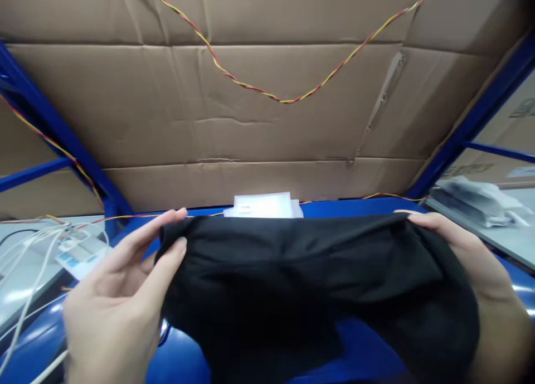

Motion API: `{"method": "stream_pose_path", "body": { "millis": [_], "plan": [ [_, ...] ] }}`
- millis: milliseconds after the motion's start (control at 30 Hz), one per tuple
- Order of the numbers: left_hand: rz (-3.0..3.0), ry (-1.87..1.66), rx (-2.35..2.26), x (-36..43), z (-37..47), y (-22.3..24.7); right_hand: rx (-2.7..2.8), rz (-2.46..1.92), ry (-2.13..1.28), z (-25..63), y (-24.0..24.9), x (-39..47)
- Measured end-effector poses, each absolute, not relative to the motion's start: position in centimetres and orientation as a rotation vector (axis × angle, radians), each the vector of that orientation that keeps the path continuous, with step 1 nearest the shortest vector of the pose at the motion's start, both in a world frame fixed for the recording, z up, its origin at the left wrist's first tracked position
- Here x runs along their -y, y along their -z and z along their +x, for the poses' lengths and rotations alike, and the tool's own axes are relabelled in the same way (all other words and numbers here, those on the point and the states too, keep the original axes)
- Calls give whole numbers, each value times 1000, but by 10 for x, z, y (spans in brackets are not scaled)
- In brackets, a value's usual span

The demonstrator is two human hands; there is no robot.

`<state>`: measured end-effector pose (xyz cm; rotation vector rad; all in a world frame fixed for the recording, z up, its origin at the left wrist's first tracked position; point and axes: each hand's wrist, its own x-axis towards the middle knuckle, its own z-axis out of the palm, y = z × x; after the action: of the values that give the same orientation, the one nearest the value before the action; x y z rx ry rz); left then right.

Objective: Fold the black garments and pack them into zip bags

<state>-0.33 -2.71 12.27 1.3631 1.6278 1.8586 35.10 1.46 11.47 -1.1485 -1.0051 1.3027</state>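
Observation:
A piece of black cloth (288,261), perhaps a garment, is stretched between my two hands above a blue surface (178,356). My left hand (125,283) pinches its upper left corner between thumb and fingers. At the upper right corner, my right hand (472,256) grips the cloth, with most of its fingers hidden behind the fabric. The top edge runs nearly straight between the hands, while the lower part hangs in loose folds. Blue shows below the cloth, left and right of its middle.
Behind the cloth lie white packets (263,204). White cables (37,261) tangle at the left by a blue-and-white package (79,256). Clear plastic bags (480,200) lie at the right. Blue frame posts (67,122) flank a cardboard backing (271,133), where a red-yellow twisted wire (284,101) hangs.

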Motion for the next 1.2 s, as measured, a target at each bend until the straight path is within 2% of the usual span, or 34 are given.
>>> {"method": "stream_pose_path", "body": {
  "millis": [67, 133, 200, 333, 433, 667, 800, 933, 1067, 1200],
  "plan": [
    [1286, -1844, -1527, 13, -9, -132, 980, -1190, -1404, 351, -111, -18],
    [1283, -1783, -1456, -6, -15, -128, 1045, -1276, -1363, 350, -104, -28],
    [1359, -1664, -1466, -27, -22, -108, 1237, -1358, -1221, 348, -92, -43],
    [1656, -1338, -1822, -56, -29, -49, 1896, -1468, -811, 346, -63, -78],
    [1973, -1148, -1981, -61, -27, -19, 2052, -1547, -600, 343, -41, -99],
    [2382, -1091, -2054, -59, -16, -18, 2084, -1658, -266, 338, -13, -109],
    [2735, -725, -1815, -46, 1, -13, 2229, -1478, -136, 328, -21, -97],
    [2965, -389, -1550, -33, 15, 6, 2521, -1262, -62, 318, -20, -83],
    [2910, -238, -1558, -19, 11, 16, 2618, -1325, -130, 317, -13, -69],
    [2883, -171, -1552, -4, 5, 7, 2660, -1376, -252, 319, -27, -64]
  ]
}}
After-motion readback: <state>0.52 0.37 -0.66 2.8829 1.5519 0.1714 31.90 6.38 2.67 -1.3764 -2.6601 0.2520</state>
